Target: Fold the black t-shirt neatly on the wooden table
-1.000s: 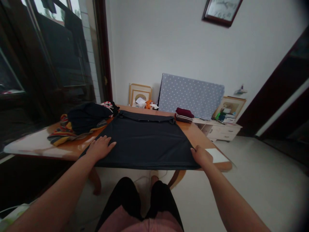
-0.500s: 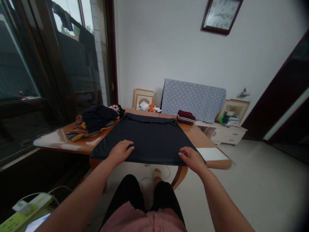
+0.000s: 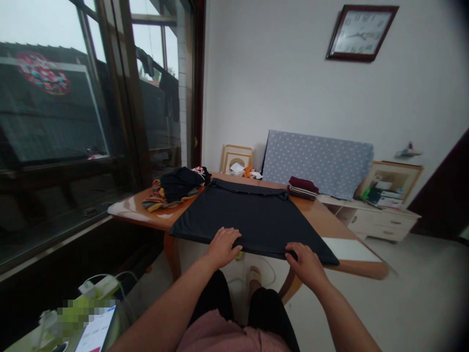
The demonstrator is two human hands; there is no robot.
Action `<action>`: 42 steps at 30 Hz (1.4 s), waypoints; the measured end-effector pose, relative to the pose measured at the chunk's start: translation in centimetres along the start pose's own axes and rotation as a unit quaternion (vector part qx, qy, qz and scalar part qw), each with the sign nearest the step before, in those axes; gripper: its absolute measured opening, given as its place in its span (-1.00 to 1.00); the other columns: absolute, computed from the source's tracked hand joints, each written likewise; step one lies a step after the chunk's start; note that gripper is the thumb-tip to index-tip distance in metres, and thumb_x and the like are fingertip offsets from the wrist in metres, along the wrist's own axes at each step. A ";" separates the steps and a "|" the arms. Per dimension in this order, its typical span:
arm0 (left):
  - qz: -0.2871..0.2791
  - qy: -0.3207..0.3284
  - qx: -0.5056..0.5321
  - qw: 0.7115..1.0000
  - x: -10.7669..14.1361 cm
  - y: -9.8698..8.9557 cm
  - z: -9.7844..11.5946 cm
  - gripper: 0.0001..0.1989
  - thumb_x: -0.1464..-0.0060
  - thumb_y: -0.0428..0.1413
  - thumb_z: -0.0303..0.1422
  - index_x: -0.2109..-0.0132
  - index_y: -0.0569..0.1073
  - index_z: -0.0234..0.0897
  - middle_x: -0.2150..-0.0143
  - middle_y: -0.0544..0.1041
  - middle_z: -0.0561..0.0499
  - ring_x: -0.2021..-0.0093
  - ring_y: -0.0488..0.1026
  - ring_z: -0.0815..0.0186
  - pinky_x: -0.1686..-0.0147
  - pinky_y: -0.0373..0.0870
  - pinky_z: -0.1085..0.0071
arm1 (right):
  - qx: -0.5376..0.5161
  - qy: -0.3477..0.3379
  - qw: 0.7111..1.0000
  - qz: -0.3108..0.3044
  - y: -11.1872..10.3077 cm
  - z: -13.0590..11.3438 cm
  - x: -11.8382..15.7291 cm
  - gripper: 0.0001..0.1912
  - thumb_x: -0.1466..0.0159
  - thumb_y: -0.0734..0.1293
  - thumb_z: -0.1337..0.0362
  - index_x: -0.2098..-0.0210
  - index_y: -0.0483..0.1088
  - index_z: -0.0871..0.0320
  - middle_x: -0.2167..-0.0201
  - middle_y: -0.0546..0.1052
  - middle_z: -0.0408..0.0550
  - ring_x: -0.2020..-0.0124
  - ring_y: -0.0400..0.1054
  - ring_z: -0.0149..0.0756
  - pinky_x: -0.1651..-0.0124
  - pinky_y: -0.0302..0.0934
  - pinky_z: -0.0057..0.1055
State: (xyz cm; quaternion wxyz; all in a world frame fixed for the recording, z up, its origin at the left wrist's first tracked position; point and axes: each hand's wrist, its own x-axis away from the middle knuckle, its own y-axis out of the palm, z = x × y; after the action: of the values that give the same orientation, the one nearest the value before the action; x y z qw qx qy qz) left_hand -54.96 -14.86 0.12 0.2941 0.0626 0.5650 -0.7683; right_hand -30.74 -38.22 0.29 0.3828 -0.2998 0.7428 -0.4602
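Note:
A dark garment [image 3: 249, 210] lies spread flat over the wooden table, its near edge reaching the table's front edge. My left hand [image 3: 224, 247] rests on that near edge, left of its middle, with fingers apart. Farther right, my right hand [image 3: 305, 259] is at the same edge, its fingers curled over the cloth and the thumb below. The far edge of the garment is folded or bunched in a strip.
On the wooden table [image 3: 311, 212], a pile of crumpled clothes [image 3: 179, 186] lies at left and a folded stack [image 3: 303, 187] at back right. A white cabinet [image 3: 381, 225] stands right. A phone [image 3: 97, 330] and power strip are at lower left.
My hands have come down to the garment's near edge and are closer together. The right fingers now meet the cloth. The view has shifted left, so the table appears farther right.

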 end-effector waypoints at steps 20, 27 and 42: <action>0.165 -0.116 0.006 0.979 2.3 -4.1 -3.8 -0.71 -0.31 -0.05 -0.25 0.04 0.55 -0.15 0.02 0.59 -0.11 -0.04 0.47 0.17 -0.12 0.34 0.18 | -0.014 -0.031 0.999 0.033 0.6 1.0 -1.9 -0.61 -0.29 0.17 -0.05 0.15 0.53 -0.05 0.12 0.60 -0.02 0.09 0.47 -0.04 0.01 0.31 -0.19; 0.302 -0.399 -0.109 0.859 5.8 -7.5 -9.2 -0.61 -0.27 -0.01 -0.19 -0.16 0.40 -0.20 -0.21 0.38 -0.31 -0.27 0.23 -0.11 -0.15 0.19 -0.05 | 0.000 0.008 0.999 0.034 3.1 1.2 -3.7 -0.50 -0.32 0.13 -0.04 -0.07 0.46 0.02 0.19 0.57 0.07 0.14 0.48 -0.02 0.07 0.31 -0.16; 0.212 -0.529 -0.052 0.820 6.9 -9.4 -12.5 -0.80 -0.31 -0.11 -0.21 0.11 0.35 -0.15 0.20 0.59 -0.04 0.12 0.53 0.07 0.07 0.26 0.11 | 0.036 0.046 0.998 -0.034 3.9 1.7 -4.3 -0.48 -0.35 0.08 -0.04 -0.06 0.47 0.05 0.14 0.53 0.06 0.10 0.48 -0.09 -0.01 0.24 -0.24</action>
State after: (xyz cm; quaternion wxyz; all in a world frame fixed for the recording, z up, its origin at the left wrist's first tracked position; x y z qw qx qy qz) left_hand -68.45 -4.42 0.57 0.7058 -0.2505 0.3346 -0.5720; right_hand -27.44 -34.02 -2.53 0.3428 -0.2891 0.7322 -0.5127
